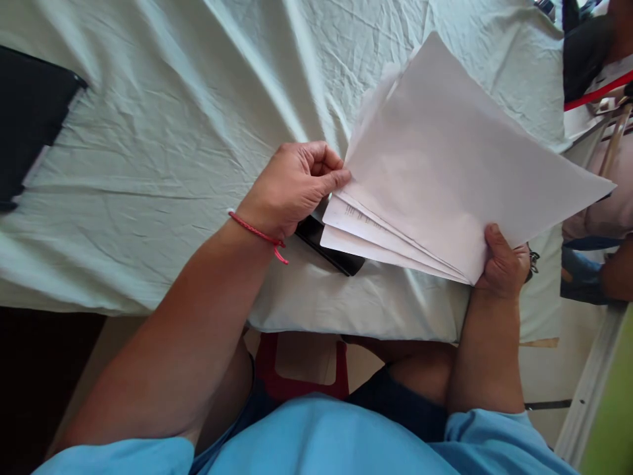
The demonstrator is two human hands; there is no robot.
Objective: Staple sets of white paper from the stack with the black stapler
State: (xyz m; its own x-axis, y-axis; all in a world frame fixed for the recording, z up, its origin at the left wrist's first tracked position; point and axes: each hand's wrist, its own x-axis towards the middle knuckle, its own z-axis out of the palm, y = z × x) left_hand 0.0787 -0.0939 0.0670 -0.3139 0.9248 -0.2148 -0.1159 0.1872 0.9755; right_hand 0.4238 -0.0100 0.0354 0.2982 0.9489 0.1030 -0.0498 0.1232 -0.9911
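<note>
Several sheets of white paper (459, 145) are spread in a fan above the cloth-covered table. At their lower right corner my right hand (504, 267) grips them, thumb on top and fingers hidden beneath. My left hand (306, 178) pinches the left corner of the upper sheet between thumb and fingers. Lines of small print show on a lower sheet, too small to read; the top face looks blank. Partly under the sheets and my left wrist lies a flat black object (333, 247), its kind unclear.
A pale green cloth (163, 145) with creases covers the table. A black flat case or device (34, 119) lies at the far left. Beneath the table edge is a red stool (306, 386). Other people's limbs (613, 270) show at the right edge.
</note>
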